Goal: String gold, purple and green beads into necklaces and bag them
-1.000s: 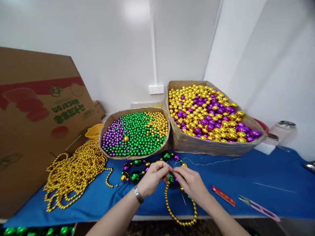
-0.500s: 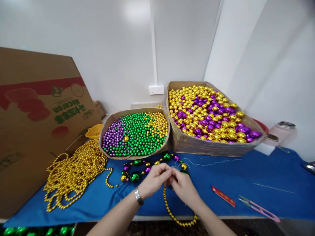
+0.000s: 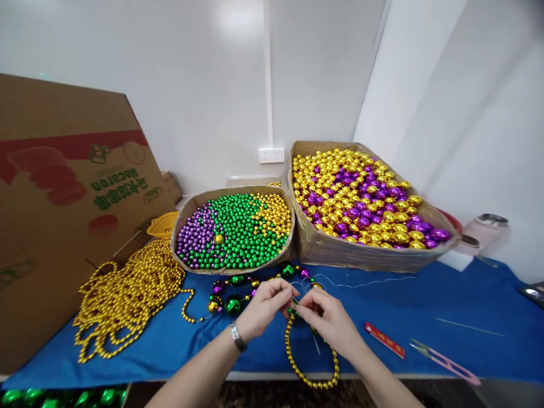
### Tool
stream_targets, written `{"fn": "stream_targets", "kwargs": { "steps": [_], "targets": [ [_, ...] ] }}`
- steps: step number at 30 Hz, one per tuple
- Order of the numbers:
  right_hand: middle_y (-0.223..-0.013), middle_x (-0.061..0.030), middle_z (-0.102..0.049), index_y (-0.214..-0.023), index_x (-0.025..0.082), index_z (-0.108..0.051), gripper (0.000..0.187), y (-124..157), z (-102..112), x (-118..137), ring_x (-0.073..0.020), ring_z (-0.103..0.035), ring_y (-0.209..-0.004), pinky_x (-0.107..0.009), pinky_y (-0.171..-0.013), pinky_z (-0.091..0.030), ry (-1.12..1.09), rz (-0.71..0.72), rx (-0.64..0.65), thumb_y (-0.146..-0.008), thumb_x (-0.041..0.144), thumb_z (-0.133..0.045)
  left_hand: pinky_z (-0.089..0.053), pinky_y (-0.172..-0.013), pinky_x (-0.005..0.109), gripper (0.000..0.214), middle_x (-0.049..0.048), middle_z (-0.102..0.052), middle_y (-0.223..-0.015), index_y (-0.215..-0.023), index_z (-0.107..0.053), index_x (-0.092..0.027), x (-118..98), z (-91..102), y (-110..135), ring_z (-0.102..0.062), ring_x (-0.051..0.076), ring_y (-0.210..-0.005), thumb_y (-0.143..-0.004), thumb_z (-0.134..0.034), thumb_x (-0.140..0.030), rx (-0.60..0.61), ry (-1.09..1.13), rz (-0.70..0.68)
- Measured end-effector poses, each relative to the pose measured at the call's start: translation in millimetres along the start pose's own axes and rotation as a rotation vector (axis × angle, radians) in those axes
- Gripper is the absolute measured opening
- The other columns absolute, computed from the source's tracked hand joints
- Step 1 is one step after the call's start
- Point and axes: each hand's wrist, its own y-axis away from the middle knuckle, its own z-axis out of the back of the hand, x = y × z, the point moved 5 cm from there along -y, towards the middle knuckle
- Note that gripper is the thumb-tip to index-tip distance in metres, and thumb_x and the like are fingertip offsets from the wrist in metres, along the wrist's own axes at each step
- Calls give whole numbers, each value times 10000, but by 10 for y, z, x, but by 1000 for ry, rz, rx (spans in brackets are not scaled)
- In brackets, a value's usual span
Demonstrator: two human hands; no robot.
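My left hand (image 3: 267,305) and my right hand (image 3: 326,317) meet fingertip to fingertip above the blue cloth, both pinching. Between them runs a thin clear thread. From under the fingers hangs a loop of small gold beads (image 3: 312,385) with a few green beads at its top. Below my right fingers a thin needle-like piece (image 3: 317,344) points down. Just behind my hands lies a strand of large green, purple and gold beads (image 3: 233,305), partly covered by them. The exact grip at the fingertips is too small to make out.
A box of small purple, green and gold beads (image 3: 233,232) stands behind my hands, a larger bead box (image 3: 365,258) right of it. Gold bead strands (image 3: 131,300) are heaped left, by a carton (image 3: 63,226). Thread snips (image 3: 446,361) and a red packet (image 3: 385,340) lie right.
My right hand has shifted slightly right and its fingers have parted a little from my left. Green beads and the needle-like piece now show beneath the fingers.
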Motion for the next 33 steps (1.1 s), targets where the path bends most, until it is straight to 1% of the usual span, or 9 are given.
{"fn": "stream_targets", "kwargs": {
  "steps": [6,10,15,18,20,23,26,30,33],
  "targets": [
    [-760,-17,-575,-737,214,-593,233,41,77,80,-155,-564,-721,-256,-641,-401,204,68,-16,-899,328,-469,-429,-557,224,309,13,-577,-661,-844,-612,-123,-4,6,3,-518,101,-561,-845,-523,-420,-6,-121,-24],
    [-777,-20,-567,-721,209,-536,243,70,122,68,-151,-551,-680,-258,-602,-381,339,72,-30,-910,331,-445,-428,-559,226,304,10,-579,-667,-837,-602,-125,-15,20,0,-535,109,-572,-858,-501,-411,-23,-222,-53],
    [-731,1,-545,-743,210,-508,245,84,173,64,-135,-538,-677,-237,-617,-390,208,80,-7,-938,307,-396,-428,-550,230,299,7,-576,-667,-832,-591,-126,-3,43,-5,-530,106,-554,-861,-496,-407,-36,-209,-54],
    [-751,1,-561,-784,213,-540,220,93,97,61,-132,-548,-689,-233,-629,-401,152,74,10,-936,301,-407,-428,-553,228,297,3,-570,-662,-836,-587,-127,0,40,-3,-525,102,-550,-859,-500,-410,-24,-173,-44],
    [-825,-9,-588,-871,221,-568,159,96,22,66,-138,-566,-729,-236,-655,-417,140,80,3,-925,290,-435,-428,-555,227,296,3,-568,-664,-834,-586,-126,-8,35,-2,-525,101,-551,-857,-505,-410,-18,-163,-42],
    [-898,-22,-603,-977,225,-568,134,95,-51,70,-139,-577,-725,-242,-658,-436,135,87,-55,-910,280,-466,-430,-556,228,290,2,-562,-663,-826,-585,-126,-22,33,0,-519,101,-554,-852,-513,-406,-18,-150,-40],
    [-872,-20,-597,-962,219,-560,122,96,-63,63,-126,-571,-677,-239,-644,-444,134,111,-134,-913,280,-466,-427,-556,228,283,2,-560,-660,-825,-584,-127,-28,36,2,-511,100,-554,-853,-515,-400,-17,-141,-40],
    [-917,-45,-600,-997,214,-553,127,111,-33,84,-150,-591,-798,-255,-714,-454,201,251,-271,-911,262,-473,-426,-553,229,283,-1,-554,-651,-823,-582,-127,-10,47,6,-514,101,-551,-851,-519,-402,-20,-128,-31],
    [-953,-56,-605,-1029,219,-554,150,90,-51,73,-161,-595,-848,-264,-740,-458,234,283,-274,-914,257,-465,-430,-558,228,283,-3,-554,-652,-818,-580,-129,-1,57,9,-519,99,-550,-849,-522,-405,-27,-122,-36]
  ]
}}
